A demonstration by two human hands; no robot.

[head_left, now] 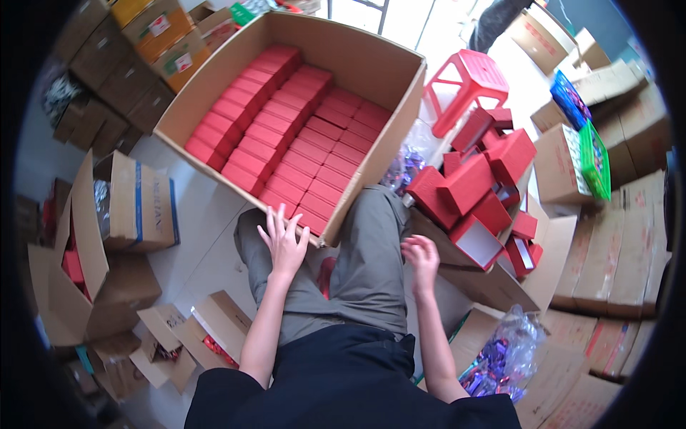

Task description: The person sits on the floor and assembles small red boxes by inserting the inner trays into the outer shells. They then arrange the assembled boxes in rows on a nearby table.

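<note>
A large cardboard carton (286,28) stands open in front of me, holding rows of small red boxes (279,129); the rows at the left are stacked higher than those at the right. My left hand (284,247) lies at the carton's near edge, palm down with fingers spread, beside the nearest red boxes and holding nothing. My right hand (421,261) hovers by my right thigh, its fingers loosely bent and apart, with nothing visible in them. Just beyond it, empty red box parts (468,186) are heaped in another open carton (493,286), some showing white insides.
A red plastic stool (475,75) stands beyond the heap. Purple packets in clear bags (500,357) lie at lower right. Open cartons (143,207) crowd the left, stacked cartons (607,250) the right. A green basket (594,159) sits at right. Another person's leg (493,25) shows at the top.
</note>
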